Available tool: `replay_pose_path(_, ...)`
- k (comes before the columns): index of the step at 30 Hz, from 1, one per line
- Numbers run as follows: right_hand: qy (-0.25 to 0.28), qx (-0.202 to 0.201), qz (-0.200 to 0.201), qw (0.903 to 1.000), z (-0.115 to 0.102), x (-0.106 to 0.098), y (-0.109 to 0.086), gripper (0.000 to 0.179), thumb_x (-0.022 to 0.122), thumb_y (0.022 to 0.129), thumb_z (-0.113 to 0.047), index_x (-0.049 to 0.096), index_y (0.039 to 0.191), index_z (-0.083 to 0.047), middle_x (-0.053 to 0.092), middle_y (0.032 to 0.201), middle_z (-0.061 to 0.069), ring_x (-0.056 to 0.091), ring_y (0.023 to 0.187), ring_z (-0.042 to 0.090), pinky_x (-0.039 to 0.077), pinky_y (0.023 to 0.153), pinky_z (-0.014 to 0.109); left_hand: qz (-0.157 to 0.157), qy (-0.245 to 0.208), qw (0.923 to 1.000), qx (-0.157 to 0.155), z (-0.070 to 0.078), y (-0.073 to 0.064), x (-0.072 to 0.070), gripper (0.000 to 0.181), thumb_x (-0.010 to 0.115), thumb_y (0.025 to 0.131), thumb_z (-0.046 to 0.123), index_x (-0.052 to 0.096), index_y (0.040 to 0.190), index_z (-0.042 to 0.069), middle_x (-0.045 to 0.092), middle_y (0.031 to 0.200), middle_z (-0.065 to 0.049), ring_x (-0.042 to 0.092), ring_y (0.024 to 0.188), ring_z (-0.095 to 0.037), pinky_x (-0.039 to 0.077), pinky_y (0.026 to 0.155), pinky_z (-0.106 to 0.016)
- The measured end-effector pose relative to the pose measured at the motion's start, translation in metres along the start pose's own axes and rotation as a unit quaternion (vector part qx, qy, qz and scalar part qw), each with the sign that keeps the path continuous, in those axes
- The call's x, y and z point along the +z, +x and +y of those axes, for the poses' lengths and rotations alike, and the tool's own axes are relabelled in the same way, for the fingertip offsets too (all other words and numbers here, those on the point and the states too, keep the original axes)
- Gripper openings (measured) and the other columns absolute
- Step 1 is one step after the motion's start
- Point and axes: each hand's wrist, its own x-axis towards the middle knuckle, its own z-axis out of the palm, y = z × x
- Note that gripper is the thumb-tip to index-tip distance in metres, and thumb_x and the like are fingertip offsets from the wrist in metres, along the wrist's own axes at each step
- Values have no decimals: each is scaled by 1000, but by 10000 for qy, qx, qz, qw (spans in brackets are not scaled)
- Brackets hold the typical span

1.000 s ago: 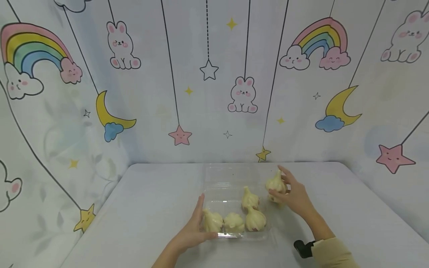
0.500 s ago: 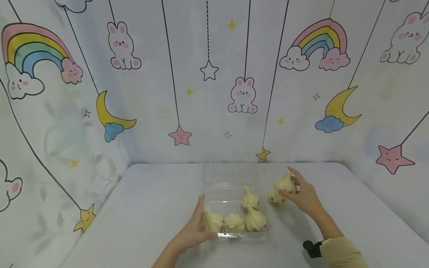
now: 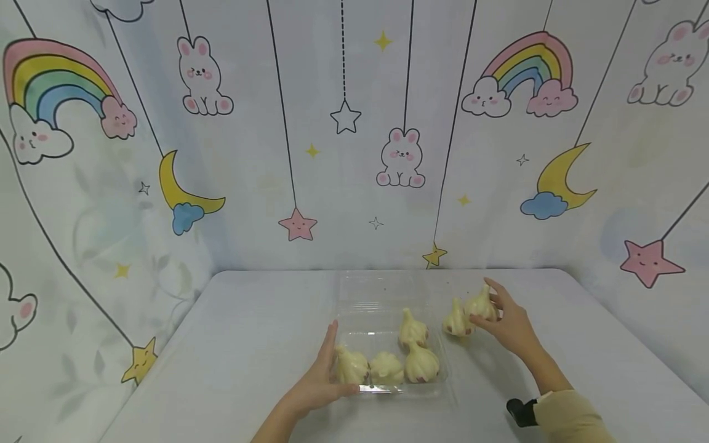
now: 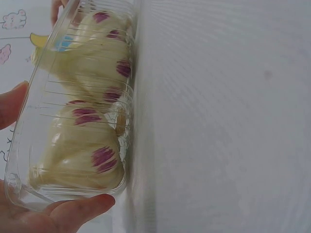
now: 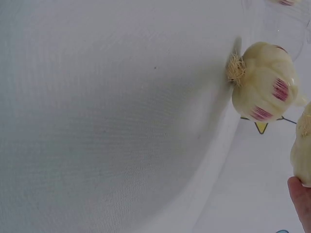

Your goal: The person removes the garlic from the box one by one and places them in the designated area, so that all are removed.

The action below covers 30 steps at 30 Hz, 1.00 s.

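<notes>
A clear plastic box (image 3: pixel 360 337) stands on the table with several pale garlic bulbs (image 3: pixel 423 363) along its front and right side. My left hand (image 3: pixel 318 381) holds the box's front left corner, thumb along the front and fingers along the left wall. Purple-streaked bulbs (image 4: pixel 82 150) show through the wall in the left wrist view. To the right of the box, my right hand (image 3: pixel 509 323) pinches one garlic bulb (image 3: pixel 480 306) between thumb and fingers. Just left of it, another garlic bulb (image 3: pixel 457 320) sits on the table; its roots show in the right wrist view.
The box's clear lid (image 3: pixel 382 289) lies folded back behind it. A white table (image 3: pixel 249 332) spreads out on both sides. Behind stands a pale curtain (image 3: pixel 249 154) with printed rabbits, moons and rainbows. A black strap piece (image 3: pixel 522 412) juts from the right sleeve (image 3: pixel 570 418).
My right hand has moved to the right and slightly down with its garlic bulb, uncovering the bulb on the table. My left hand and the box have stayed put.
</notes>
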Motion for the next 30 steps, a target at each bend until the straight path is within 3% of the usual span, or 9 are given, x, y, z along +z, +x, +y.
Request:
replay_pose_path(13,-163,242,-271,9992,16,-5,5,83,71,79,-24,20,139,1,39,125,40,41,112,54,42,81,63,-44,-57,10000,-4,-2,1,-1,116,73,74,13,-18,144,20,-22,147,-21,2,128,-57,24,95,-67)
replay_pose_path(30,-387,488,-757,9952,29,-8,8,81,72,77,-19,20,134,8,37,122,45,44,105,57,46,76,59,40,-8,9999,-109,-1,0,-1,116,74,73,14,-17,145,25,-19,149,-18,4,129,-54,23,96,-66)
